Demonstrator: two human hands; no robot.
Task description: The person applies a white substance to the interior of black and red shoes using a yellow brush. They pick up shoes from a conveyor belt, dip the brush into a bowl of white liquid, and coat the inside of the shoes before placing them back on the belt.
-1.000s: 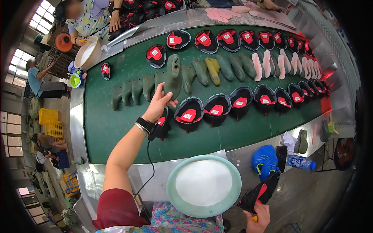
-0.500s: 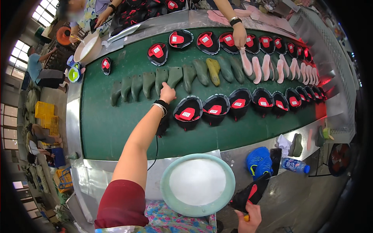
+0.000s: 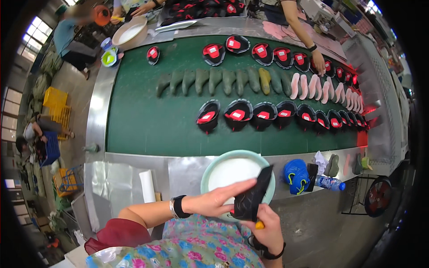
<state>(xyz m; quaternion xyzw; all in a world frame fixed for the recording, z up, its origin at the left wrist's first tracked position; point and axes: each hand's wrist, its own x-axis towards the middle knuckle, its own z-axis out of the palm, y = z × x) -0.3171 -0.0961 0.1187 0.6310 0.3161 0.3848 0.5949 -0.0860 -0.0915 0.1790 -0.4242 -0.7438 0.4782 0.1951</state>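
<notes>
A black shoe upper (image 3: 252, 198) is held up over the near side of a pale green basin (image 3: 208, 172) of white liquid. My left hand (image 3: 214, 201) grips it from the left, its fingers stretched along the upper. My right hand (image 3: 270, 225) is closed at its lower end. A small yellow piece (image 3: 259, 224), perhaps a tool handle, pokes out of the right fist; the rest of it is hidden. Across the green conveyor belt (image 3: 152, 134), dark green shoe lasts (image 3: 215, 81) stand in a row between two rows of black uppers with red linings (image 3: 238, 115).
Pink insoles (image 3: 304, 87) lie at the belt's right part, where another person's hand (image 3: 318, 62) reaches in. Right of the basin are blue shoes (image 3: 296, 176) and a water bottle (image 3: 330, 182). A white roll (image 3: 147, 185) lies on the metal ledge.
My left hand has left the lasts and come back to the upper. My right hand has brought the upper up over the basin. The belt items appear shifted as the view moved.
</notes>
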